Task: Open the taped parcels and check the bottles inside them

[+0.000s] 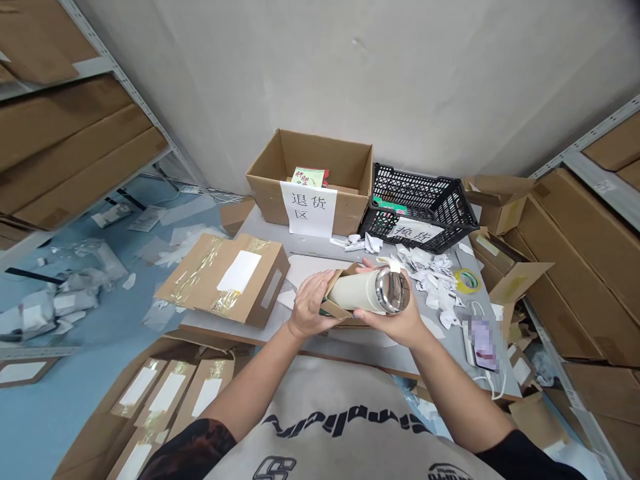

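A cream-coloured tumbler (354, 292) with a shiny metal-and-clear lid and a pale strap lies tilted in front of me, its base end inside a small cardboard box (340, 309). My left hand (313, 303) wraps round the small box from the left. Around the lid end of the tumbler, my right hand (397, 320) has its thumb in front and fingers behind. Just left of my hands, a large taped carton (225, 273) with a white label rests on the grey table (295, 248).
Behind stand an open cardboard box (270, 200) with a paper sign and a black plastic crate (425, 200). Crumpled paper (435, 277), yellow tape (467, 281) and a phone (483, 343) lie at right. Shelves of cartons flank the table; a big carton (95, 407) of labelled boxes stands lower left.
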### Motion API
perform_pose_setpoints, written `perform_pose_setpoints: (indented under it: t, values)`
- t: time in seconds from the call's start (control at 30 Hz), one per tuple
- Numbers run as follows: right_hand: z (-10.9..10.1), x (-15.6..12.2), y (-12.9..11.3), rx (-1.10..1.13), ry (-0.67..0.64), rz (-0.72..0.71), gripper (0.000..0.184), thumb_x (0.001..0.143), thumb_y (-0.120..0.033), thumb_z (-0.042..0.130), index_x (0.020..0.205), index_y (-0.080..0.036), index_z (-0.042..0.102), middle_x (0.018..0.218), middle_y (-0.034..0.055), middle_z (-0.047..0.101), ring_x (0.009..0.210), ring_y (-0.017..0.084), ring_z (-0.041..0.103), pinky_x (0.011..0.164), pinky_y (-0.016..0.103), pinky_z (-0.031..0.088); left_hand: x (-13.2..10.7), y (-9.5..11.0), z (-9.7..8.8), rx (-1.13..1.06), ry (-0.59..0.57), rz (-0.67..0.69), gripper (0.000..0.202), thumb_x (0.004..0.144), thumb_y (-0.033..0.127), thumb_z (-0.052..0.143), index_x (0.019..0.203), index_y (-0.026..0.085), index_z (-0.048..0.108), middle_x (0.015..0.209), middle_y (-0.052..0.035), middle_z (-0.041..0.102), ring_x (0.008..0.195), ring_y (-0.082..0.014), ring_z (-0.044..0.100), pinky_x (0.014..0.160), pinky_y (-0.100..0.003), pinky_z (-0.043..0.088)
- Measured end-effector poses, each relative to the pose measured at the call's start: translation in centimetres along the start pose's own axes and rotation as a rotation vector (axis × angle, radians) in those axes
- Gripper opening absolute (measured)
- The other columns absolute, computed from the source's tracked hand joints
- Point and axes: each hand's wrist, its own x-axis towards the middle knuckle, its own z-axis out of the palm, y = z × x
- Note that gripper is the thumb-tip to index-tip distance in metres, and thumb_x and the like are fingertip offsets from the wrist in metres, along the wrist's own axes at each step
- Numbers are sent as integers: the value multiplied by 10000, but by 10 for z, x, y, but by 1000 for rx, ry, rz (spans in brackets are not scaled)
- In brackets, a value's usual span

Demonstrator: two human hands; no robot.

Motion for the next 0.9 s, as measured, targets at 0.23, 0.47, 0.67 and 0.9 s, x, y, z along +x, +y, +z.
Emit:
perform_pose_setpoints:
  t: [0.23,0.47,0.67,0.9]
  values:
    - [3,15,16,-160,-137,46,760,638,-367,867,1284,-231,491,1311,116,586,1266,305,518,1096,471,390,-10,3,0,39,36,-85,1026,687,464,803,1491,161,241,1262,-195,626,1156,-322,624,965,-478,526]
    - [-3,15,7,-341,-45,-44,941,673,-405,835,1450,-242,330,1341,139,547,1183,295,574,1005,470,478,-28,-4,-13,99,-28,-105,839,715,525,764,1382,203,368,1252,-186,627,1153,-330,623,950,-516,518]
    - [2,15,-16,-607,-159,-193,616,761,-370,759,1313,-259,510,1163,95,631,1053,273,615,902,449,533,-27,-11,-20,201,13,-123,747,678,524,794,1308,280,475,1301,-152,570,1222,-350,551,998,-548,458]
    - [17,12,-2,-631,-127,-154,612,752,-383,772,1298,-262,521,1251,115,542,1149,281,566,969,443,511,-29,-9,-15,181,-23,-215,670,696,494,783,1274,284,516,1301,-131,514,1217,-330,558,987,-500,491]
